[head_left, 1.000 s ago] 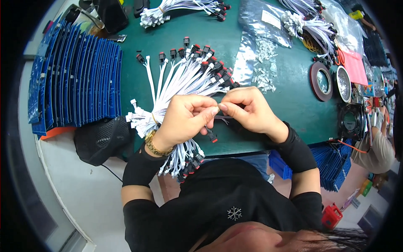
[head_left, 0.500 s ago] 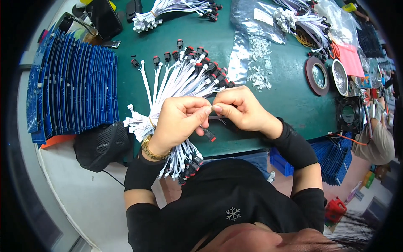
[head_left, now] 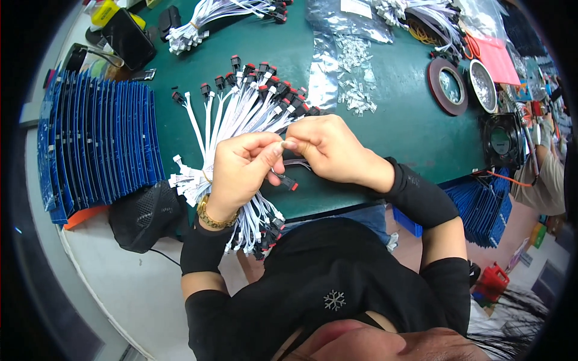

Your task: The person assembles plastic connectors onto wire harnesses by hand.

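My left hand (head_left: 241, 168), with a gold watch on its wrist, is closed in a pinch. Out from under its fingers sticks a black-and-red push-button switch (head_left: 286, 182) on a short wire lead. Thumb and forefinger of my right hand (head_left: 334, 149) are pinched together, their tips meeting those of the left. Whatever lies between the fingertips is too small and covered to name. Thin loose wires (head_left: 299, 163) show below the right fingers. Beneath and left of my hands spreads a tied bundle of white cables (head_left: 232, 123), with black-and-red switches and white plugs at the ends.
Small clear connector pieces (head_left: 356, 72) lie scattered behind my hands near plastic bags (head_left: 355, 27). Blue circuit boards (head_left: 99, 141) stand in a row at left. Rolls of tape (head_left: 447, 87), a black fan (head_left: 503, 141) and more cable bundles (head_left: 226, 15) sit around the green table.
The view has shifted slightly, so the table things sit further left and higher. Both hands keep their fingertips together, and the switch still hangs below the left fingers.
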### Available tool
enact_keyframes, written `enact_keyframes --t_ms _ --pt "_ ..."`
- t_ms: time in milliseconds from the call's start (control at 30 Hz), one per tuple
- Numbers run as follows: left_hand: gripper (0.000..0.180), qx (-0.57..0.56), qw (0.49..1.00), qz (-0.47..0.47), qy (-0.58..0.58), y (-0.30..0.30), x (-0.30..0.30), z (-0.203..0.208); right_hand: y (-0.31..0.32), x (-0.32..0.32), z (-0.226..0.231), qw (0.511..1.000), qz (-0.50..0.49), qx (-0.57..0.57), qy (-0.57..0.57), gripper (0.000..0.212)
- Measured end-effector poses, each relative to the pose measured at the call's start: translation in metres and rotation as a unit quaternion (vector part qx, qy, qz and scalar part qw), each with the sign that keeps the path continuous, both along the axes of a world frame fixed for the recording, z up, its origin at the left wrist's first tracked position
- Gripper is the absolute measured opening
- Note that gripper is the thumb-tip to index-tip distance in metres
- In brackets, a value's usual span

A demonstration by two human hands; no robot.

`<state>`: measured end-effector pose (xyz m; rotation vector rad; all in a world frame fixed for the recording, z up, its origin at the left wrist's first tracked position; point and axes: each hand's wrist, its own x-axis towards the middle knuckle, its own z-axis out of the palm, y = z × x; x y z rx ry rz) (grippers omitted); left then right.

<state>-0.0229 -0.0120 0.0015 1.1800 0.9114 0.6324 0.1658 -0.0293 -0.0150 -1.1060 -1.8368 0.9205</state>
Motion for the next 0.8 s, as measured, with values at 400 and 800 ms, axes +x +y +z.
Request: enact_keyframes --t_ms 400,800 --pt "0.017 -0.025 0.999 -0.006 -0.035 0.002 0.0 0.005 0.007 0.013 0.0 0.993 0.102 -0.041 0.045 0.026" --pt "0.014 0.004 1.0 -0.015 -0.015 -0.002 0.002 0.003 0.003 0.013 0.004 0.994 0.086 0.063 -0.018 0.014"
